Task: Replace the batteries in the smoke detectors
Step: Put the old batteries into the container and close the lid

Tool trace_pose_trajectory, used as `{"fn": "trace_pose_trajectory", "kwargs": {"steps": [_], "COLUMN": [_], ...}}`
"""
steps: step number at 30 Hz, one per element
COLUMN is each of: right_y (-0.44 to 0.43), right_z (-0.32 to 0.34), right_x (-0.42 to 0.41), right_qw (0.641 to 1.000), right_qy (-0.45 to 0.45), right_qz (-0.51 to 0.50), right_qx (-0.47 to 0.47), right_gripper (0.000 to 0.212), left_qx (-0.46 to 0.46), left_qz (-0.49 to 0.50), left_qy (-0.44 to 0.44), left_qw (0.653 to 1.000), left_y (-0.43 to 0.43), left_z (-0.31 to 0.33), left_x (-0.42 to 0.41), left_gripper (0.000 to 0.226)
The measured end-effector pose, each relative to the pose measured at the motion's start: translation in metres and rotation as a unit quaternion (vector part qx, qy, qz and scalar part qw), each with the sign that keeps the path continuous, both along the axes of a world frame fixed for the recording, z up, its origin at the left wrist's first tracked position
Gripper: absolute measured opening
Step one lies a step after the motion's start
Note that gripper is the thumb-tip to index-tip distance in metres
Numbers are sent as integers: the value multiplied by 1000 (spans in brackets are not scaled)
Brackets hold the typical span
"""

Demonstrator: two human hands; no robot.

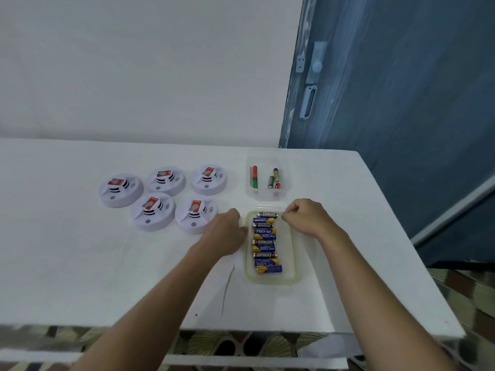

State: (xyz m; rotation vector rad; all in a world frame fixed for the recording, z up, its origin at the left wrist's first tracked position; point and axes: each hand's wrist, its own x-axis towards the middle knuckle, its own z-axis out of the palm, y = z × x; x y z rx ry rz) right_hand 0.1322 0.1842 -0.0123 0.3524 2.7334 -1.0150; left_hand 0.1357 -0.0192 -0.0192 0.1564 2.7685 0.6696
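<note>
Five smoke detectors (152, 211) sit left of centre on the white table (107, 277), well back from its edges. Right of centre a green-rimmed tray (294, 253) holds a row of batteries (265, 243), with a clear box (263, 156) just above it. The left hand (226, 231) lies at the tray's left rim, fingers hidden. The right hand (304, 218) curls its fingers at the top battery (267, 215); I cannot tell if it grips. Bare tabletop fills the lower left.

The fingers of the left hand (227, 231) are hidden beneath its back; contact with the tray (295, 263) cannot be told. Whether the far battery (267, 215) is pinched by the right hand (302, 218) is unclear. Labels in the box (284, 167) are too small to be read.
</note>
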Motion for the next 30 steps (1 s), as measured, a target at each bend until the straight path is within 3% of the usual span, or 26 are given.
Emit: {"fn": "trace_pose_trajectory", "kwargs": {"steps": [6,10,13,21,30], "right_y": [-3,-6,-5,-1,-7], "right_z": [-7,-5,-3,13,35], "right_x": [2,3,4,10,2], "right_qw": [998,998,998,996,975], "right_qy": [19,43,50,66,88], "right_qz": [15,-3,-8,-35,-75], "right_qx": [55,40,28,-57,-190], "right_gripper": [29,32,26,20,7], "left_qx": [22,37,96,370,374], "left_qz": [26,34,56,105,87], "left_qy": [-5,-4,-42,-210,-105], "left_qw": [999,999,993,899,917], "left_y": [1,4,3,-8,-13], "left_z": [0,2,3,14,32], "left_x": [-1,1,2,11,11], "left_gripper": [28,26,31,25,21]}}
